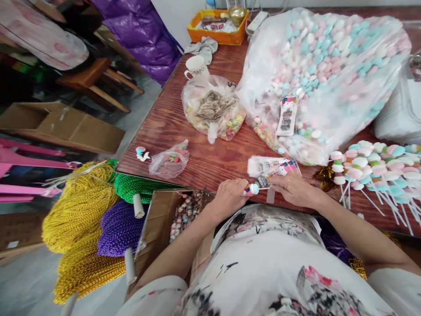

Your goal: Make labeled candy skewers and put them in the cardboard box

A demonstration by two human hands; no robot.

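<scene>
My left hand [230, 195] is closed around a short stack of pastel marshmallow-like pieces [251, 189] at the table's front edge. My right hand [292, 188] pinches a dark printed wrapper [264, 181], whose left end meets the stack. Just behind my hands lies a pile of printed clear wrappers [258, 166]. To the right, several finished-looking marshmallow sticks [388, 166] lie with their white stems toward me. A big clear bag of pink, white and blue pieces [329, 52] fills the back right, with another printed wrapper [287, 116] on it.
On the table are a small clear bag [169, 159], a larger bag with brown cloth-like material [212, 105], a white mug [196, 66] and an orange tray [217, 37]. Beaded strands [79, 206] and an open carton [161, 215] stand left below the edge. A person [42, 35] sits beyond.
</scene>
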